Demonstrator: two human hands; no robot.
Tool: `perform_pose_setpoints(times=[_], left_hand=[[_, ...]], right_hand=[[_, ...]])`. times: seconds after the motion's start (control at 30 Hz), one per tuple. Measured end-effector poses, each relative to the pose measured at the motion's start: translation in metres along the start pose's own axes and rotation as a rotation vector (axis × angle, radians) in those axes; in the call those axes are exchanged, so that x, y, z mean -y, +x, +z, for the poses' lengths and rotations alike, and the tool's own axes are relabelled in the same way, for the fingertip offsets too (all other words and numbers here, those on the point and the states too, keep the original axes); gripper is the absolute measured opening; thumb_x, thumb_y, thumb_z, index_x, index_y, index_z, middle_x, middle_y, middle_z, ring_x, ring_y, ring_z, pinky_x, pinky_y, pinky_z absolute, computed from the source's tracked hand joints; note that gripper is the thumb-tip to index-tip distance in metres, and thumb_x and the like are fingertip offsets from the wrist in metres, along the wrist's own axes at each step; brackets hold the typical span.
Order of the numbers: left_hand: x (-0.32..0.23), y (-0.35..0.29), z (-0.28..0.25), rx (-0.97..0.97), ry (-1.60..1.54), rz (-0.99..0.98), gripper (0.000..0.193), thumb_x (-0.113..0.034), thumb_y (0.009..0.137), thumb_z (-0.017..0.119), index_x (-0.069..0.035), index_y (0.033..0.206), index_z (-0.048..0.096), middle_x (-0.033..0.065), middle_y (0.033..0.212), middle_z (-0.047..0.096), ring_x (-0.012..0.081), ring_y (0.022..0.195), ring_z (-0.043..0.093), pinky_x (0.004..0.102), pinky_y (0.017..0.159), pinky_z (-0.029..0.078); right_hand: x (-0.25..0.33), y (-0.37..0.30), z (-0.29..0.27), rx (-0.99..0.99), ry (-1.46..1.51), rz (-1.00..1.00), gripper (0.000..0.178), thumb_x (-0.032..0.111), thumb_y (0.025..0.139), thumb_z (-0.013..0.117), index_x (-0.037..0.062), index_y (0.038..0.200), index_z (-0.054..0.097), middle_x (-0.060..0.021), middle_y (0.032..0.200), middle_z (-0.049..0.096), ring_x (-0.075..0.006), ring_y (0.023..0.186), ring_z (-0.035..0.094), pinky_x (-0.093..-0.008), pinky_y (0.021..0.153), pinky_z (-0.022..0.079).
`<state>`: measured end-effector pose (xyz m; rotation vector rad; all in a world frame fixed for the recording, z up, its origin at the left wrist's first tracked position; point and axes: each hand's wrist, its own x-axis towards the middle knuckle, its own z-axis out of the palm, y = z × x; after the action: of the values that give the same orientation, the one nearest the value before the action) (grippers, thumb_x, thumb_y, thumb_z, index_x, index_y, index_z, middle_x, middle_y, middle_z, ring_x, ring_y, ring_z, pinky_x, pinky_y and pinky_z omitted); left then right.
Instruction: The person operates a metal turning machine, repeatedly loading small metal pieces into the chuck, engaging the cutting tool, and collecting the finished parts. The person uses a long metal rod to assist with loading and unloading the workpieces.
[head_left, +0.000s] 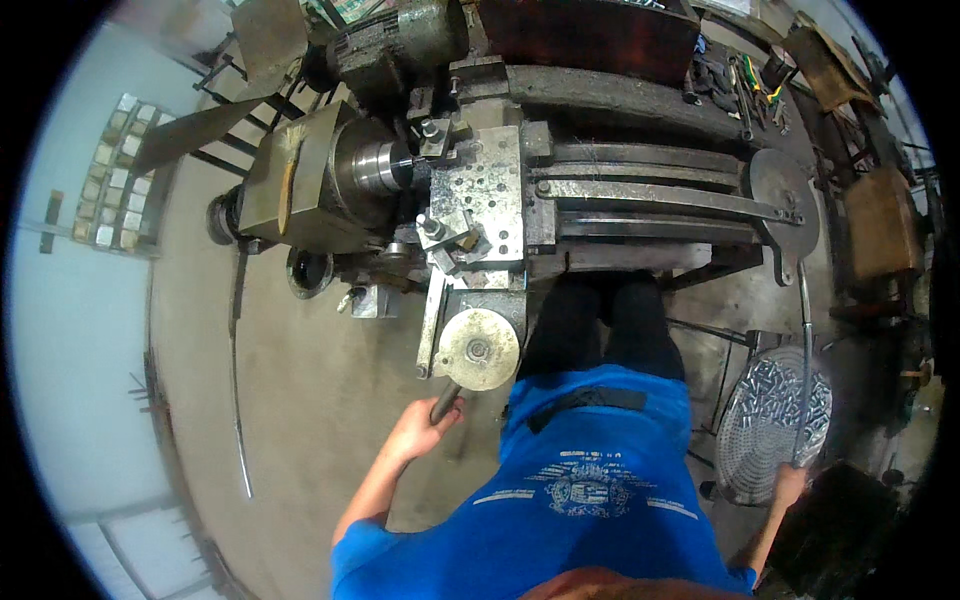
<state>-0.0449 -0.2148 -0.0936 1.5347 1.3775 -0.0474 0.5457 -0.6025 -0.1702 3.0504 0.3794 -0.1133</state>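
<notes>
holding both controls from where i sit, i have the left hand (422, 430) with its grip wrapped round a short dark handle (448, 400), which slants down from a pale round disc (478, 348) at the near side of the lathe (500, 205). the right hand (790, 485) has its grip curled round the lower end of a long metal lever (806, 345), at the machine's right end below a round plate (780, 180).

as for progress, i judge the holds are made and the controls ready to work. i cannot tell whether a piece sits in the bright steel chuck (378, 167); the spot between it and the far tool post (433, 135) is too small to read. the near tool post (436, 230) stands apart from the chuck. small metal pieces (785, 392) partly fill a perforated basket (752, 468) beside the lever, but whether they are finished or waiting i can't say, so what is left stays uncounted.

farther out, a brush (289, 185) lies on the headstock (262, 190), with a motor (400, 45) behind and hand tools (743, 100) at upper right.
</notes>
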Motion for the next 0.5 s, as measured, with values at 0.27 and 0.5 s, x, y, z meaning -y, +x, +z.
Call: perform_pose_setpoints(times=[0.27, 0.5], left_hand=[[0.005, 0.002, 0.000, 0.016, -0.039, 0.010, 0.022, -0.017, 0.086, 0.056, -0.003, 0.102, 0.062, 0.0097, 0.085, 0.068, 0.0205, 0.081, 0.065, 0.0317, 0.073, 0.049], [0.002, 0.001, -0.001, 0.019, -0.051, 0.027, 0.021, -0.015, 0.086, 0.057, -0.002, 0.103, 0.062, 0.0096, 0.084, 0.068, 0.0182, 0.081, 0.064, 0.0302, 0.073, 0.048]], right_hand=[[0.015, -0.011, -0.008, 0.026, 0.025, 0.141, 0.047, 0.033, 0.064, 0.056, -0.0058, 0.090, 0.058, -0.0292, 0.092, 0.059, -0.0443, 0.090, 0.057, -0.0469, 0.078, 0.044], [0.026, -0.023, -0.014, -0.009, 0.031, 0.096, 0.046, 0.033, 0.063, 0.056, -0.0069, 0.085, 0.058, -0.0292, 0.088, 0.058, -0.0456, 0.084, 0.056, -0.0468, 0.075, 0.045]])
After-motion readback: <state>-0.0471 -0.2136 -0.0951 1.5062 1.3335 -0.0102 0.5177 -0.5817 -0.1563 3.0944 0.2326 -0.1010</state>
